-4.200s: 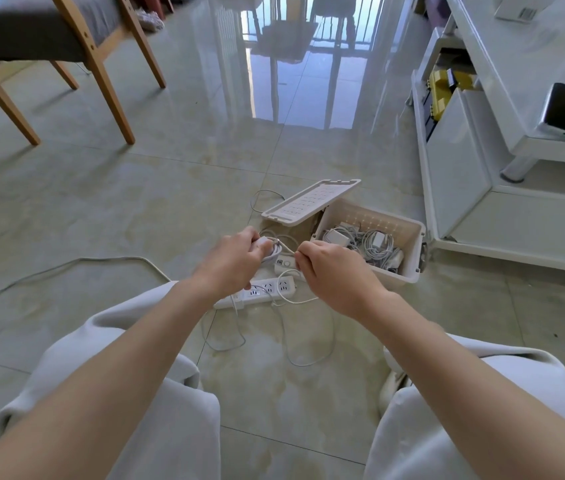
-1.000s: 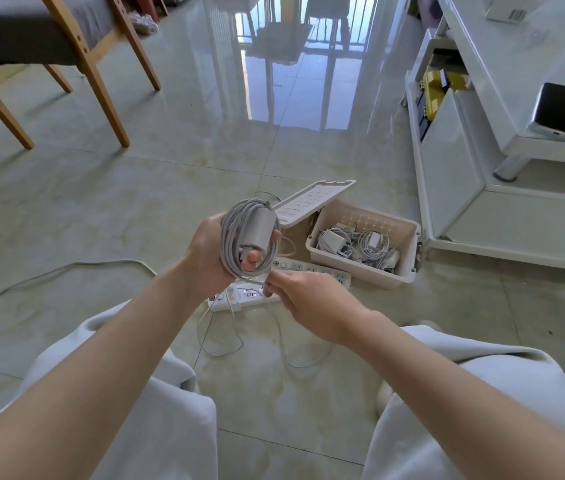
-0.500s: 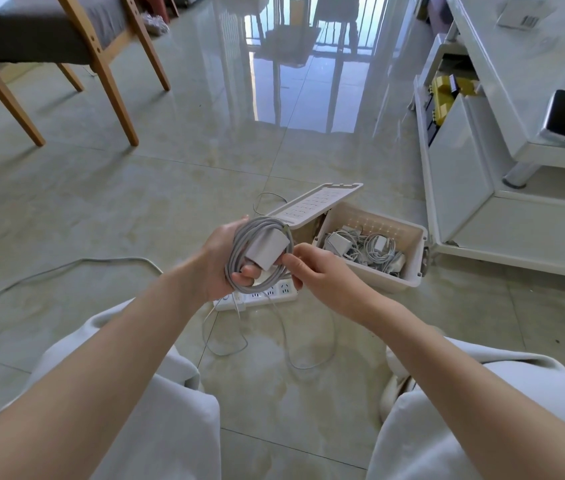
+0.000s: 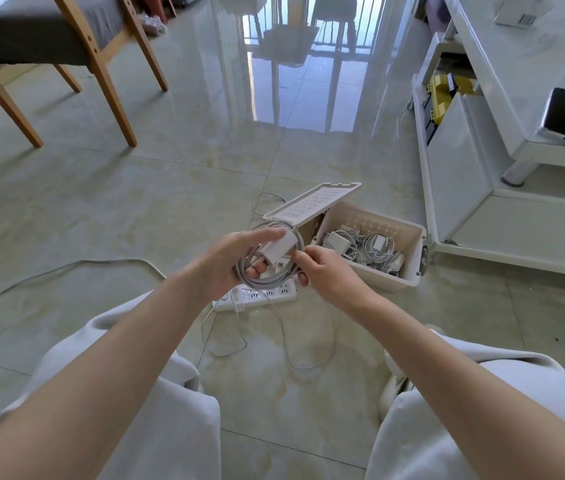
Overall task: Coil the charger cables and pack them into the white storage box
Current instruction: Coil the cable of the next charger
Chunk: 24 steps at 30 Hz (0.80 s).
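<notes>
**Now wound, ready for the box**

The right hand [image 4: 329, 277] has come up off the loose tail and pinches the cable coil [image 4: 269, 278] at its edge; the left hand [image 4: 227, 266] grips that coil and its white plug [image 4: 279, 249]. The bundle hangs above the power strip [image 4: 257, 296], near the open white box [image 4: 411, 273], so packing looks next.

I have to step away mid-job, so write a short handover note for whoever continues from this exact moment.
Left hand: grips the coiled grey cable, with its white charger brick lying across the coil.
Right hand: pinches that coil's right edge.
White plastic storage box: on the floor to the right, lid open, coiled white chargers inside.
Done: this coil is wound.
Left: put it in the box, then coil and pack the thin white loose cables lying by the white power strip.
</notes>
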Each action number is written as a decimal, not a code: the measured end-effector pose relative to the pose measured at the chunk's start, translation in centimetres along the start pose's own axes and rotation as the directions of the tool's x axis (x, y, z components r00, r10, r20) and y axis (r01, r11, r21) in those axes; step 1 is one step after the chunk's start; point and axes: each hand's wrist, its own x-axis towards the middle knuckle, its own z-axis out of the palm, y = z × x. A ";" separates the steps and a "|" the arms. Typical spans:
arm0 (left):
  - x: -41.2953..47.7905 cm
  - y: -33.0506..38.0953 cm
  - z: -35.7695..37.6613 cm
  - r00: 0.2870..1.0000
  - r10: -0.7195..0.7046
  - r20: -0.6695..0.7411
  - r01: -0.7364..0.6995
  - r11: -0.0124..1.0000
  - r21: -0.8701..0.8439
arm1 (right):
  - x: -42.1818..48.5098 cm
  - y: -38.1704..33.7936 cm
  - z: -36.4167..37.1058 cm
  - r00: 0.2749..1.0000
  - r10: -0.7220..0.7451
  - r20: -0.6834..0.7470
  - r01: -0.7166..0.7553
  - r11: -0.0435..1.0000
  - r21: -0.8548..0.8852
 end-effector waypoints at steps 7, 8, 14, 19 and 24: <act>0.2 -0.2 -0.3 0.977 0.064 -0.204 -0.038 0.991 0.131 | 0.0 0.4 -0.1 0.992 -0.019 0.124 0.021 1.000 -0.014; 0.2 -0.2 -0.5 0.970 0.081 -0.230 -0.047 0.987 0.152 | 0.0 0.5 -0.3 0.989 -0.028 0.144 0.034 0.999 -0.040; 0.2 -0.4 -1.0 0.947 0.139 -0.288 -0.068 0.968 0.243 | 0.6 2.7 -1.9 0.907 -0.405 0.116 0.333 0.519 -0.787; 0.3 -0.7 -0.7 0.949 0.146 -0.279 -0.077 0.966 0.245 | -0.1 1.7 -1.8 0.883 -0.466 -0.062 0.219 0.525 -0.822; 0.3 -0.9 -0.2 0.963 0.137 -0.230 -0.077 0.964 0.255 | -0.1 1.8 -1.8 0.952 -0.181 -0.245 0.081 0.926 -0.368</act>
